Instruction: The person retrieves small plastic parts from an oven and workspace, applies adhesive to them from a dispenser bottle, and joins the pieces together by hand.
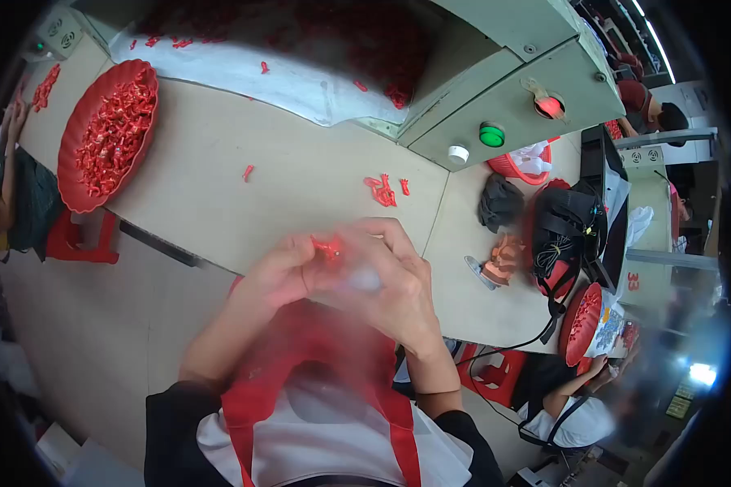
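Observation:
Close in front of my body, over the table's near edge, both hands are together. A small shiny red piece (327,247) shows between the thumb and fingers of my left hand (280,266), which is closed on it. Beside it, my right hand (400,280) is curled inward with bent fingers. A haze over the middle of the picture blurs its fingertips, and a whitish patch shows below them; whatever they grip cannot be made out. Ahead on the table lie a little cluster of red pieces (380,191), a loose red piece (405,187) and another red piece (248,172).
At the left stands a red scalloped tray (67,154) heaped with red pieces. A pale green machine (495,101) with buttons spans the far side, over a white sheet (300,96). Right are a black bag (564,215), dark cloth (499,201) and a red basket (508,166). Other people sit nearby.

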{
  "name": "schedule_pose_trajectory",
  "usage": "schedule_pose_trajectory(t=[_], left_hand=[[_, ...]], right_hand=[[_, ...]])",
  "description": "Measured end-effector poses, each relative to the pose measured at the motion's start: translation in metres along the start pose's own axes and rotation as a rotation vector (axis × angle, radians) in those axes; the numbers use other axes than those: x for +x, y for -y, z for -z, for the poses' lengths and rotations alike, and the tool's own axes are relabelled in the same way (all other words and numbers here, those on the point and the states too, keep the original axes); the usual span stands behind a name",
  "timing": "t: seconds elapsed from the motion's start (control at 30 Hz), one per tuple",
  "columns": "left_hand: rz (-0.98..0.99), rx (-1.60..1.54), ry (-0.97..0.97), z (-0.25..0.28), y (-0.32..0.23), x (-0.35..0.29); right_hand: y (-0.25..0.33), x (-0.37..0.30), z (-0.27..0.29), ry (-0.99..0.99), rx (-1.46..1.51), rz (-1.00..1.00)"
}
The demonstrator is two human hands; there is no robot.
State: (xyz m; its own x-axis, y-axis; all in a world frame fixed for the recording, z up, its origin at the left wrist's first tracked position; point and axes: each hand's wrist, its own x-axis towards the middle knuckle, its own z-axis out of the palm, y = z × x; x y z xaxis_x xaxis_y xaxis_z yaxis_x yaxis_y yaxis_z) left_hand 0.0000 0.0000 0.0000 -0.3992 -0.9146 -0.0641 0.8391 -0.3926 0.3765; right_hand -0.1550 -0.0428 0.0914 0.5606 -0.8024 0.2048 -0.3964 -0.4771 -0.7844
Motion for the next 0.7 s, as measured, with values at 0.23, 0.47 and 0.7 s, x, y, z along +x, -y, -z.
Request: schedule_pose_trajectory(t=[0.23, 0.47, 0.7], left_hand=[[0.005, -0.061, 0.035, 0.0048, 0.0007, 0.0], [-0.009, -0.104, 0.012, 0.0037, 0.0041, 0.0006], [-0.023, -0.152, 0.012, 0.004, 0.0073, 0.0017]], right_hand=[[-0.0006, 0.0001, -0.0025, -0.025, 0.007, 0.005], [-0.0015, 0.0004, -0.0009, -0.023, 0.015, 0.018], [0.0012, -0.0015, -0.0026, -0.082, 0.11, -0.065]])
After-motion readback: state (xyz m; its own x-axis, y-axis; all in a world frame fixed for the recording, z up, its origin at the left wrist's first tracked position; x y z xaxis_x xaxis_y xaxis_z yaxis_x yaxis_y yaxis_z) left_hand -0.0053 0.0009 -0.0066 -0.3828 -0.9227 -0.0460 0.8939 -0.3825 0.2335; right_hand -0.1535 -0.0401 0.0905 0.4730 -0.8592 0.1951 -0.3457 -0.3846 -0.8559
